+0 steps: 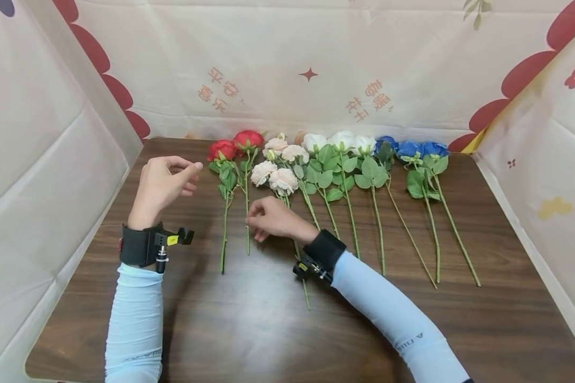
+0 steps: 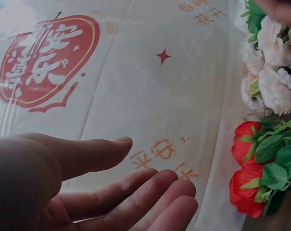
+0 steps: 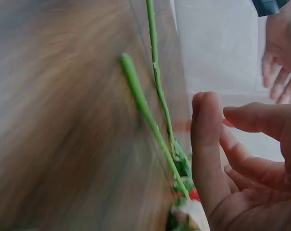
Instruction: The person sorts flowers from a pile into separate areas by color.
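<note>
Two red roses point(image 1: 222, 150) with green stems lie at the left end of a row of artificial flowers. My left hand point(image 1: 160, 183) hovers left of them, thumb and fingers apart, holding nothing; the left wrist view shows the red roses point(image 2: 246, 187) beyond its fingertips. Over the stems of the second red rose and the pale pink flowers point(image 1: 282, 181) is my right hand point(image 1: 278, 217). Its fingers are loosely bent, with nothing between thumb and forefinger. In the right wrist view two green stems point(image 3: 157, 134) run beside the fingers, apart from them.
White roses point(image 1: 342, 141) and blue roses point(image 1: 421, 150) continue the row to the right, their stems towards the front of the brown wooden table point(image 1: 249, 335). A printed pale cloth point(image 1: 268, 64) stands behind the table and along both sides.
</note>
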`<state>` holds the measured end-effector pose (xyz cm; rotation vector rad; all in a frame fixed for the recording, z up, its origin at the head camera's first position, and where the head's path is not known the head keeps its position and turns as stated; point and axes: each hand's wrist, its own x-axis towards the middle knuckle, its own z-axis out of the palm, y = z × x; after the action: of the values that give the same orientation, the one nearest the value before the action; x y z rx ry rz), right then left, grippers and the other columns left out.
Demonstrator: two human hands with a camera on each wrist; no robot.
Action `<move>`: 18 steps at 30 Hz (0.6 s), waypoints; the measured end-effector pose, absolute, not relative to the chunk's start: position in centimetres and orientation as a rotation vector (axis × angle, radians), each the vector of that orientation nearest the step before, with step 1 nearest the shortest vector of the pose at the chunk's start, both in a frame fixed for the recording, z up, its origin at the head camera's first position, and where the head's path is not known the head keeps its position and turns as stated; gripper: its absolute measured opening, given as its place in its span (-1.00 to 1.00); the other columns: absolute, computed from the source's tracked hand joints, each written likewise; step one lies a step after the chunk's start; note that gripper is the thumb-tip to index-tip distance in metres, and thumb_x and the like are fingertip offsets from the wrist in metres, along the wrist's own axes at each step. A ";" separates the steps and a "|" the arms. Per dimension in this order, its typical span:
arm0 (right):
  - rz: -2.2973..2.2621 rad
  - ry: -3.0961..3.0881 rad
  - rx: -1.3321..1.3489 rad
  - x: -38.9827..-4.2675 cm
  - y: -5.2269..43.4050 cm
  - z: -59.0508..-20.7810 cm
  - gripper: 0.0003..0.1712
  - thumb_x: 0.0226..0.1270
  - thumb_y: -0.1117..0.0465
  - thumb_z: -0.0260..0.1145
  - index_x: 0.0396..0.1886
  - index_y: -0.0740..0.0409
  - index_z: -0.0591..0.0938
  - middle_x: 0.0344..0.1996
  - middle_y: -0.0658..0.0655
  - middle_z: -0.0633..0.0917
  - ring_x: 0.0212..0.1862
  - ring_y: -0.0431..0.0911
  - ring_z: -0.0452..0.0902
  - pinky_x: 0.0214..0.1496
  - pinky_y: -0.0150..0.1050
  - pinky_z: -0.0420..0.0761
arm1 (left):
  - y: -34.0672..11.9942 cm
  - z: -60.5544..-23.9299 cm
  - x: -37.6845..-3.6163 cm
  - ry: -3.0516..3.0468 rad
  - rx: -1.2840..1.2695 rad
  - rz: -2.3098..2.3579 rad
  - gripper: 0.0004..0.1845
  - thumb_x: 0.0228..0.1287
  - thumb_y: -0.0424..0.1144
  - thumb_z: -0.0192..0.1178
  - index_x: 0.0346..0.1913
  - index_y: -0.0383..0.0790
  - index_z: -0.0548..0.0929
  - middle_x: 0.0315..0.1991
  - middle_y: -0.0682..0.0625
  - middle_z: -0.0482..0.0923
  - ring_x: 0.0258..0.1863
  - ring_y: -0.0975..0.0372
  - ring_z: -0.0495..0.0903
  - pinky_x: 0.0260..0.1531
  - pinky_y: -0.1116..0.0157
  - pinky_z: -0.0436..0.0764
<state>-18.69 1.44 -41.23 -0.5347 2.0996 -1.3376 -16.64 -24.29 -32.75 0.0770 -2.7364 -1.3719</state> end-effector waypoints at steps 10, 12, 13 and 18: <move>-1.335 2.161 -0.562 -15.4 7.3 -39.7 -0.74 0.49 0.28 0.29 -0.07 0.46 0.67 -0.36 0.36 0.74 -0.51 -0.08 0.71 -0.26 0.11 0.78 | -24.3 -33.6 -16.1 -2.815 0.006 -1.324 -0.50 0.46 0.09 0.25 0.03 -0.35 0.74 -0.23 -0.26 0.79 -0.48 0.26 0.79 -0.40 0.35 0.75; -1.337 2.188 -0.570 -15.1 8.1 -39.2 -0.75 0.50 0.28 0.29 -0.07 0.45 0.68 -0.37 0.36 0.74 -0.51 -0.08 0.71 -0.26 0.14 0.78 | -24.2 -33.7 -16.0 -2.829 -0.014 -1.305 -0.49 0.47 0.10 0.24 0.03 -0.35 0.74 -0.24 -0.25 0.79 -0.48 0.24 0.80 -0.42 0.36 0.74; -1.336 2.199 -0.573 -15.0 8.4 -39.0 -0.74 0.50 0.28 0.28 -0.07 0.45 0.68 -0.37 0.36 0.74 -0.51 -0.08 0.71 -0.26 0.14 0.78 | -24.1 -33.8 -16.0 -2.833 -0.021 -1.295 -0.50 0.47 0.10 0.24 0.02 -0.35 0.74 -0.25 -0.24 0.79 -0.48 0.23 0.80 -0.44 0.37 0.73; -1.302 2.276 -0.563 -15.3 9.5 -38.3 -0.76 0.52 0.25 0.28 -0.10 0.41 0.68 -0.40 0.31 0.75 -0.49 -0.08 0.71 -0.28 0.11 0.78 | -23.8 -33.9 -15.9 -2.858 -0.065 -1.261 -0.52 0.47 0.09 0.25 0.00 -0.33 0.74 -0.26 -0.25 0.79 -0.42 0.08 0.83 -0.42 0.31 0.75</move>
<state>-15.27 9.55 -38.31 -0.5626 2.2765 -1.3017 -15.86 -23.76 -33.89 -0.0655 -2.8584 -1.2605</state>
